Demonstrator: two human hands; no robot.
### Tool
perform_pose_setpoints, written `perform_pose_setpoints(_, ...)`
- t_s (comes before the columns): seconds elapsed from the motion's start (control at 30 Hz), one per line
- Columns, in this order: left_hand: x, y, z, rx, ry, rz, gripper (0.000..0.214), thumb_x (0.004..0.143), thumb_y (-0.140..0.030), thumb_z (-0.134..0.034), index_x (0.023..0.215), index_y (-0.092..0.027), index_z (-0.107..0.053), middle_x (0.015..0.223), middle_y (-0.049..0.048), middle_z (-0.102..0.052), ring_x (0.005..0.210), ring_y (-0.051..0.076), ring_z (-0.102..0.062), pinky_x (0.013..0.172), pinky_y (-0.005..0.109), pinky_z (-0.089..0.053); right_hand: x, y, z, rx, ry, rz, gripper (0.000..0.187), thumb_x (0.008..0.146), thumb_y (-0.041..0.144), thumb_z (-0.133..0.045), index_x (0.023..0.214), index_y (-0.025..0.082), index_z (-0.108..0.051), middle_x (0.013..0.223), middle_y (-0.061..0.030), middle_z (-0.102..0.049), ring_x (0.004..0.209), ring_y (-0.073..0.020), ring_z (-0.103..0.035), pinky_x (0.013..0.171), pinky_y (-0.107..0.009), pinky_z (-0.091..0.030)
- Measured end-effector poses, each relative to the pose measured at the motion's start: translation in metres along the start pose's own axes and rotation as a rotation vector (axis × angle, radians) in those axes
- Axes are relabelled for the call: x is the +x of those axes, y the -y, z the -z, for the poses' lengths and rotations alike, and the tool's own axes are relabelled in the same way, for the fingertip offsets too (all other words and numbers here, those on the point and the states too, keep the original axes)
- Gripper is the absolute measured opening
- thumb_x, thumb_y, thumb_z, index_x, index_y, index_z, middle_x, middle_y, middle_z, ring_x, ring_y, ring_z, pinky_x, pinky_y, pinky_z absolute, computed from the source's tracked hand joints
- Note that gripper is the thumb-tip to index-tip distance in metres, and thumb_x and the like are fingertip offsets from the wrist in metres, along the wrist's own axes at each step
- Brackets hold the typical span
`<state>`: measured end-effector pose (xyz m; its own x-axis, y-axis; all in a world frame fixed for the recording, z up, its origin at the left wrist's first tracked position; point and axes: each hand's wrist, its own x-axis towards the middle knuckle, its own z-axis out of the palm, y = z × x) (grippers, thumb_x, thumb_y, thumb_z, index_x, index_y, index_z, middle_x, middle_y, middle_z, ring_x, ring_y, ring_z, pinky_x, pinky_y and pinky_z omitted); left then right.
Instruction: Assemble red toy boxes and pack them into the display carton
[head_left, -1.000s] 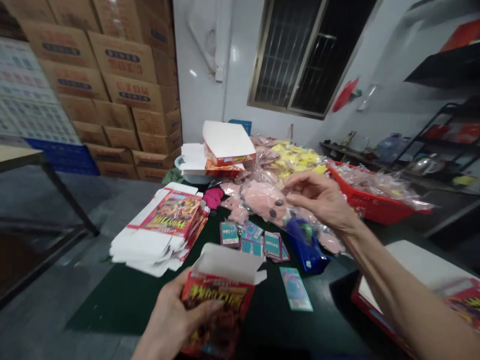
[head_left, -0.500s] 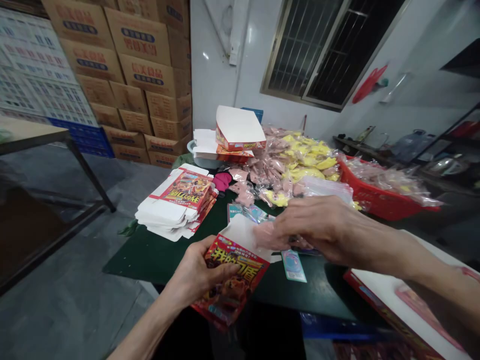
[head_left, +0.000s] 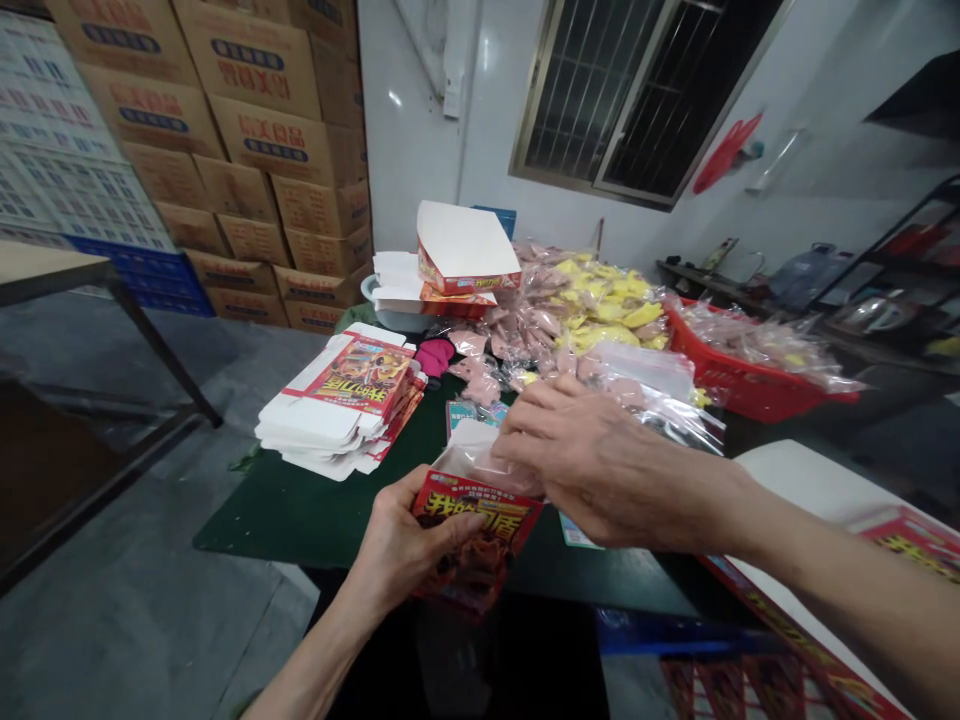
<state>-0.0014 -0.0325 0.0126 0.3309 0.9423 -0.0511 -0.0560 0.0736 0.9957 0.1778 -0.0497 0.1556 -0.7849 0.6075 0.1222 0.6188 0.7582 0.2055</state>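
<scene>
My left hand [head_left: 409,540] grips a red printed box [head_left: 476,540] with yellow lettering, its thumb across the front. The white top flap of this box stands up at the back. Over the opening, my right hand [head_left: 570,450] is closed on a pink item in a clear plastic bag [head_left: 514,474], which sits partly inside the box. My fingers hide some of the bag. Behind the box, a teal card [head_left: 459,412] lies on the dark green table; another teal card [head_left: 579,532] shows below my right hand.
Flattened red-and-white boxes [head_left: 330,410] are stacked at the left of the table. Bagged pink and yellow pieces [head_left: 600,300] are heaped at the back, beside a red basket [head_left: 739,380]. A large open display carton [head_left: 795,490] stands at the right.
My right hand has moved left and pushed the bagged pink item lower into the box opening. The box has turned slightly more upright. The whole view has shifted a little.
</scene>
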Motion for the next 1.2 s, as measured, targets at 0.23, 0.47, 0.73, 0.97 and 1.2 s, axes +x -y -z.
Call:
perform_pose_setpoints(0.23,0.000,0.006,-0.003,0.084,0.061,-0.062,0.034,0.060,-0.034,-0.078,0.082,-0.014,-0.061,0.071,0.0011,-0.068,0.063,0.015,-0.061,0.057,0.024,-0.051,-0.008,0.001,-0.017,0.006,0.092,-0.049,0.010,0.083,0.012,-0.052,0.079,0.018,-0.060,0.079,-0.0040,-0.055,0.074,-0.0177,-0.041,0.065,-0.031,-0.027)
perform_pose_setpoints(0.47,-0.005,0.000,-0.022,0.125,0.090,-0.199,0.026,0.060,-0.029,-0.077,0.071,-0.014,-0.059,0.063,-0.0024,-0.062,0.055,0.010,-0.054,0.047,0.018,-0.043,0.014,0.018,-0.021,-0.079,0.029,0.091,0.011,0.082,0.014,-0.057,0.073,0.016,-0.062,0.077,-0.0055,-0.060,0.074,-0.0186,-0.046,0.065,-0.033,-0.032)
perform_pose_setpoints(0.73,-0.007,-0.008,-0.005,0.241,-0.217,-0.443,0.028,0.057,-0.031,-0.079,0.075,-0.015,-0.066,0.068,0.0006,-0.070,0.058,0.016,-0.063,0.056,0.024,-0.053,-0.023,0.002,0.000,0.033,-0.651,-0.397,0.051,0.081,0.032,-0.064,0.126,0.016,-0.047,0.123,-0.0130,-0.053,0.114,-0.0265,-0.049,0.092,-0.043,-0.042)
perform_pose_setpoints(0.97,0.018,0.024,-0.003,0.254,-0.084,-0.351,0.038,0.059,-0.032,-0.078,0.090,-0.015,-0.064,0.076,0.0014,-0.072,0.067,0.017,-0.066,0.060,0.024,-0.054,-0.020,0.013,-0.052,0.218,-0.750,-0.386,0.006,0.082,0.010,-0.057,0.085,0.014,-0.061,0.081,-0.0055,-0.062,0.080,-0.0169,-0.057,0.070,-0.030,-0.047)
perform_pose_setpoints(1.2,0.018,0.021,-0.001,0.287,-0.046,-0.343,0.038,0.057,-0.037,-0.080,0.081,-0.013,-0.063,0.068,0.0013,-0.067,0.059,0.014,-0.059,0.054,0.023,-0.049,-0.022,0.011,-0.027,0.094,-0.622,-0.332,0.021,0.085,0.004,-0.046,0.076,0.014,-0.061,0.073,-0.0050,-0.058,0.069,-0.0143,-0.053,0.062,-0.026,-0.042)
